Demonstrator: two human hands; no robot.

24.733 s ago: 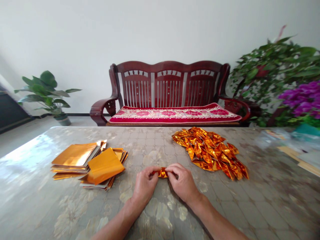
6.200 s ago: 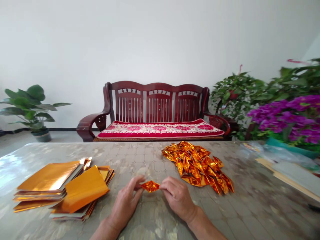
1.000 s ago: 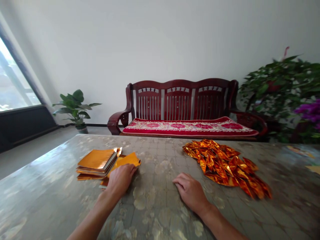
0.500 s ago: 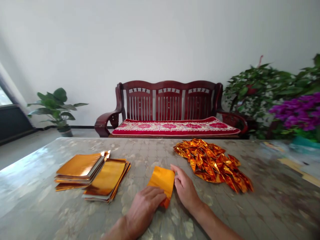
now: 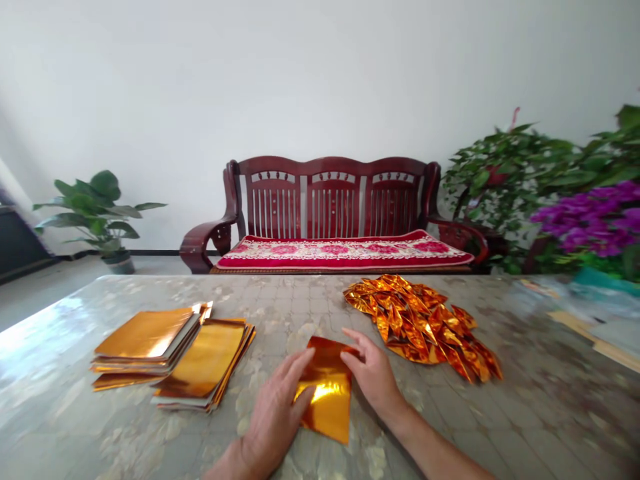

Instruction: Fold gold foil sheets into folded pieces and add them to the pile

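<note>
A shiny gold foil paper sheet [image 5: 327,403] lies between my hands, tilted slightly off the table, with light glinting across its middle. My left hand [image 5: 280,407] grips its left edge, thumb on top and fingers along the upper left side. At the upper right corner, my right hand [image 5: 374,377] holds the sheet between thumb and fingers, the index finger reaching past the edge. Two stacks of foil sheets sit to the left: a thicker stack [image 5: 145,333] and a nearer stack [image 5: 207,353]. On the right is a pile of folded foil pieces [image 5: 420,323].
A patterned cover lies over the table [image 5: 440,427]. Clear plastic bags and cardboard [image 5: 590,320] rest at the right edge, by purple flowers [image 5: 595,217]. Behind the table stand a wooden bench [image 5: 333,200] and a potted plant [image 5: 103,207].
The foil sheet has turned or opened out and now reaches closer to me. My left hand has moved up along its left side; my right thumb has come onto its corner.
</note>
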